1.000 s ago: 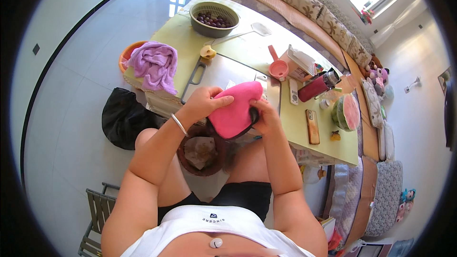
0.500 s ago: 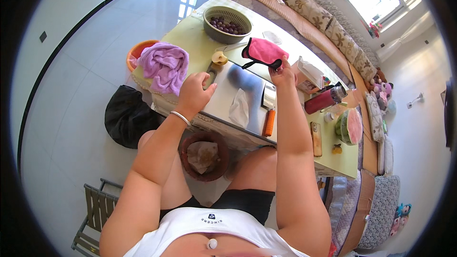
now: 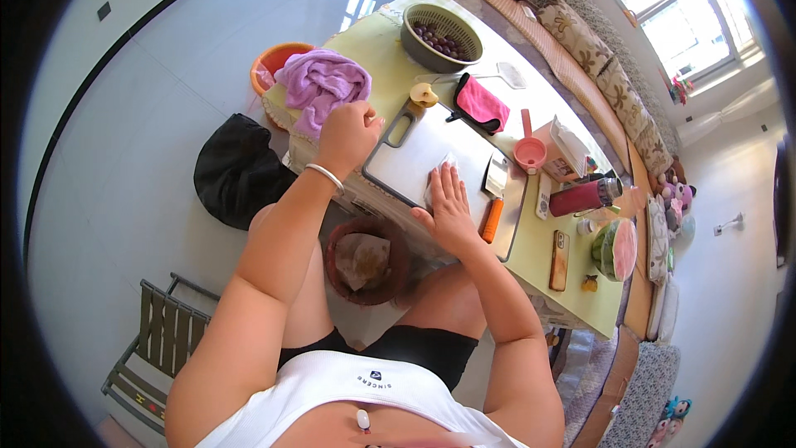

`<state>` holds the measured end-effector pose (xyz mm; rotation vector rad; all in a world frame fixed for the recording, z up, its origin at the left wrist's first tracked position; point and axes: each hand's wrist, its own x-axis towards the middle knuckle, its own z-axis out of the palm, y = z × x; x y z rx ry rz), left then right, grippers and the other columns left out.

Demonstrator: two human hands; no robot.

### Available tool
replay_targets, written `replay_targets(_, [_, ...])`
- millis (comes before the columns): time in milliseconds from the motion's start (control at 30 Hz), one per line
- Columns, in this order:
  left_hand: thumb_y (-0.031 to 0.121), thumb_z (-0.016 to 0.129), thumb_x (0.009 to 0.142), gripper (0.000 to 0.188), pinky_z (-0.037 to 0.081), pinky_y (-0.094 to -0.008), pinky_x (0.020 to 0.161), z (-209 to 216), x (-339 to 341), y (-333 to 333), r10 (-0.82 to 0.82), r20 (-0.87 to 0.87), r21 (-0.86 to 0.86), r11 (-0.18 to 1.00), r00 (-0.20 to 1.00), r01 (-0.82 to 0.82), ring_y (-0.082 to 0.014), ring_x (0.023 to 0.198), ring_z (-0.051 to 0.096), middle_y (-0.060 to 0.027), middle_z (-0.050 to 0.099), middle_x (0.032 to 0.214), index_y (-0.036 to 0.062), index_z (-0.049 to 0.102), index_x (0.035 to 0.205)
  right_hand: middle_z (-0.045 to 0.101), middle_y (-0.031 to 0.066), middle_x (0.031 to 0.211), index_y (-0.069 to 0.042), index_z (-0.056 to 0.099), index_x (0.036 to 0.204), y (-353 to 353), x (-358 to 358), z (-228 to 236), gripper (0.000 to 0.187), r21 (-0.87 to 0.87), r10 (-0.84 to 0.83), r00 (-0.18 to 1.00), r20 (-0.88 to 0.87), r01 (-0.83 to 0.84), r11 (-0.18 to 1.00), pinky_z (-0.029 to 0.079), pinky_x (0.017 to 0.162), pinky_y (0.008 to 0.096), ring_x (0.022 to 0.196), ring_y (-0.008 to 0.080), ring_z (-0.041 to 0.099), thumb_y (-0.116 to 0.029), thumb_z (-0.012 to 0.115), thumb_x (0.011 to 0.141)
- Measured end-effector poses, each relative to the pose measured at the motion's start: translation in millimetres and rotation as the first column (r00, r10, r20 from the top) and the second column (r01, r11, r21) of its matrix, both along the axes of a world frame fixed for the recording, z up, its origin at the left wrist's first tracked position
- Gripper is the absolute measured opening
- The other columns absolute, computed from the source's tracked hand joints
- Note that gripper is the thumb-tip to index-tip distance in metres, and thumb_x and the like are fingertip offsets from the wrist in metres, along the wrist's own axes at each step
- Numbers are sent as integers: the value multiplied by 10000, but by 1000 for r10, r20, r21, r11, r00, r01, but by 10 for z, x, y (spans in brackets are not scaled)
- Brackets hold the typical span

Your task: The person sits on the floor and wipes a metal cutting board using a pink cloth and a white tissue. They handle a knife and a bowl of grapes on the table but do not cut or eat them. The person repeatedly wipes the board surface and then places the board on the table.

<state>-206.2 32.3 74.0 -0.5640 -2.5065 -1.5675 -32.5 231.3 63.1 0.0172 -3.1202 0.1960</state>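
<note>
My right hand [image 3: 450, 203] lies flat, fingers stretched, over a crumpled white tissue [image 3: 448, 161] on the metal-faced cutting board [image 3: 402, 168]. My left hand [image 3: 350, 134] is curled closed above the board's handle end, beside a purple towel [image 3: 323, 83]; nothing shows in it. A pink cloth with black edging [image 3: 482, 104] rests at the board's far edge. Near it is a cut piece of pale fruit [image 3: 424, 95]. To the right of my right hand, a knife with an orange handle [image 3: 492, 220] lies on the board.
On the table stand a colander of dark round fruit [image 3: 441, 43], a pink ladle-like cup [image 3: 529, 153], a tissue box [image 3: 560, 156], a maroon bottle [image 3: 580, 197], a phone [image 3: 560, 260] and a cut watermelon [image 3: 613, 249]. A waste bin [image 3: 340, 282] sits between my knees.
My right hand has let go of the pink cloth, now lying by the board, and has come down onto the tissue. My left hand has curled closed. The whole view has shifted slightly.
</note>
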Motion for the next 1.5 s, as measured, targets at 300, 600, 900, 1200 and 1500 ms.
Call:
replay_targets(300, [186,705,818,199,535,-340,670,65,-89,-18,-12,110,152,988,994,-5,-235,695,692,-148,704,756,-8,704,864,176,254,1576,51,251,1488,-97,-885,-55,906,-42,3,998,-64,-5,999,118,1196,455,1487,362,108,-604,492,910])
replay_targets(600, [173,701,823,195,526,-313,640,47,-130,-148,-36,149,271,963,988,-6,-188,678,684,-131,707,751,-13,702,880,222,239,1564,39,270,1480,-614,-353,125,788,-20,316,949,6,-316,949,184,1193,434,1473,356,177,-326,635,884])
replay_targets(900, [145,717,806,179,530,-314,648,73,-116,-171,-53,112,326,945,992,14,-195,691,684,-142,701,761,-24,689,858,474,178,1422,-30,496,1357,-649,-545,58,523,-185,407,901,-150,-429,884,365,1107,397,1346,311,429,67,478,844])
replay_targets(1200, [133,715,807,166,524,-299,625,35,-179,-205,-30,108,359,933,994,-10,-176,666,685,-125,708,744,-22,693,864,634,162,1182,-44,634,1147,-414,-1714,319,367,-27,168,964,-204,-177,984,470,957,408,1147,337,573,42,503,816])
replay_targets(1500, [145,722,805,173,524,-301,616,12,-189,-229,-21,92,348,937,996,-12,-161,660,680,-117,705,729,-20,696,849,665,128,1010,-71,664,957,-678,-1348,102,228,-28,267,959,-94,-271,962,498,838,440,1007,333,608,-10,525,787])
